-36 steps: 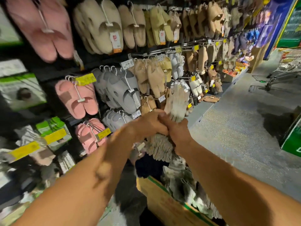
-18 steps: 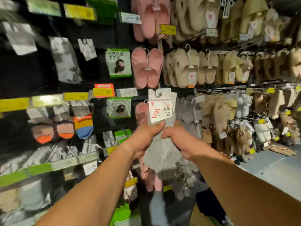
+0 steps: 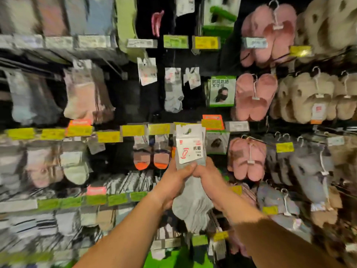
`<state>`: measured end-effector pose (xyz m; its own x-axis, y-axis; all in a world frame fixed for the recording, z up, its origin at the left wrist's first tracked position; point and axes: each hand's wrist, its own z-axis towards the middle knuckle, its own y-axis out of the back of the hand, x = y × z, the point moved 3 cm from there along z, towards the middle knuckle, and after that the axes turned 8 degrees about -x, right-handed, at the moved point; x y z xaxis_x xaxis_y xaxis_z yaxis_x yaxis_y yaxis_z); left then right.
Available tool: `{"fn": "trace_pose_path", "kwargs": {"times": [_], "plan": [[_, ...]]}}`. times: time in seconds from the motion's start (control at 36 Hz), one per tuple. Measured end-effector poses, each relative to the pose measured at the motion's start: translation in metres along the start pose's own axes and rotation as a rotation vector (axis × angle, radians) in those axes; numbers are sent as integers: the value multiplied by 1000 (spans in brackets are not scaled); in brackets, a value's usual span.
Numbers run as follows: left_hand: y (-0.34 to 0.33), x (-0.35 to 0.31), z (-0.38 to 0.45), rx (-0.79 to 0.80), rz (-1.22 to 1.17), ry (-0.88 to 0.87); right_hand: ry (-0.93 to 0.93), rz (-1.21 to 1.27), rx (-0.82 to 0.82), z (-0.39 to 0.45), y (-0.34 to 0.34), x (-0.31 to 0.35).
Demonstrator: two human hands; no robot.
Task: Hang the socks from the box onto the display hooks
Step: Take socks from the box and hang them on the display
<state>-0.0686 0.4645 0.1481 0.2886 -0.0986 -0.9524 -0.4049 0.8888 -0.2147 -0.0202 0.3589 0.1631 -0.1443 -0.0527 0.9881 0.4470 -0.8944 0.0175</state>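
Observation:
A bundle of grey socks [image 3: 191, 207] with white card headers [image 3: 190, 146] is held upright in front of the display wall. My left hand [image 3: 173, 182] grips the bundle from the left, thumb on the front below the card. My right hand [image 3: 209, 178] grips it from the right, fingers curled behind. The cards' hang holes sit level with a row of yellow price tags [image 3: 133, 130]. Other grey socks [image 3: 172, 91] hang on hooks higher up the dark panel. The box is out of view.
Rows of hanging socks [image 3: 85, 95] fill the wall to the left. Pink slippers [image 3: 255, 95], beige slippers [image 3: 309, 97] and grey slippers [image 3: 309, 171] hang to the right. A green mask pack [image 3: 222, 90] hangs above the bundle. Price tag strips run across the shelves.
The view has swung left from the aisle and slippers to the sock wall. Both hands have lifted the sock bundle from low down up toward the hooks.

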Motion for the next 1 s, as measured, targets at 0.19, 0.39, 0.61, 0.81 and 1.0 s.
{"fn": "trace_pose_path", "kwargs": {"times": [0.19, 0.39, 0.61, 0.81, 1.0], "plan": [[50, 17, 0, -145, -90, 59, -37, -63, 14, 14, -47, -19], [97, 24, 1, -327, -16, 48, -36, -136, 96, 33, -94, -52], [138, -4, 9, -321, 0, -28, 34, -110, 68, 38, -144, -37], [162, -37, 28, -220, 31, -98, 207, -139, -182, 32, -164, -13], [142, -63, 57, -104, 54, -135, 374, -199, -388, 36, -145, 16]]}}
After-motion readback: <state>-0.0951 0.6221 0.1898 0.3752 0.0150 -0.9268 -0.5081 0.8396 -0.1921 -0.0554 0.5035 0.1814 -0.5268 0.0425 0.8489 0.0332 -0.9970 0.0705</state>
